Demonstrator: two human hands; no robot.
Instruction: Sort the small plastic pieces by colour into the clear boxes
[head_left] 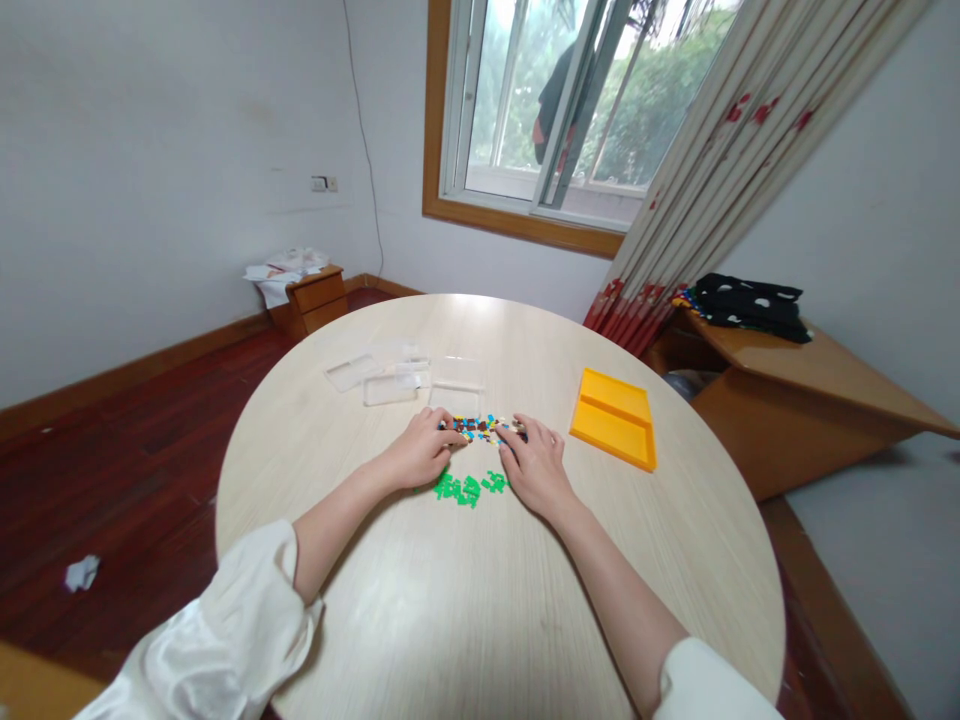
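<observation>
Small mixed pieces (472, 425) in brown, blue, yellow and white lie in a loose pile on the round table (480, 620); they look like tiny building bricks, too small to tell surely. My left hand (421, 450) rests at the pile's left side, thumb and forefinger apart and touching its edge. At the right side of the pile is my right hand (538, 465), fingers spread over the outer pieces. Nearer to me, between the wrists, green pieces (459, 490) lie in a larger and a smaller cluster. Pieces under the fingertips are partly hidden.
Several clear plastic boxes and lids (390, 388) stand beyond my left hand. A yellow two-compartment tray (615, 415) lies to the right. Past the table are a small drawer cabinet (319, 295), a window, a curtain (697, 180) and a wooden desk (810, 390) with dark cloth.
</observation>
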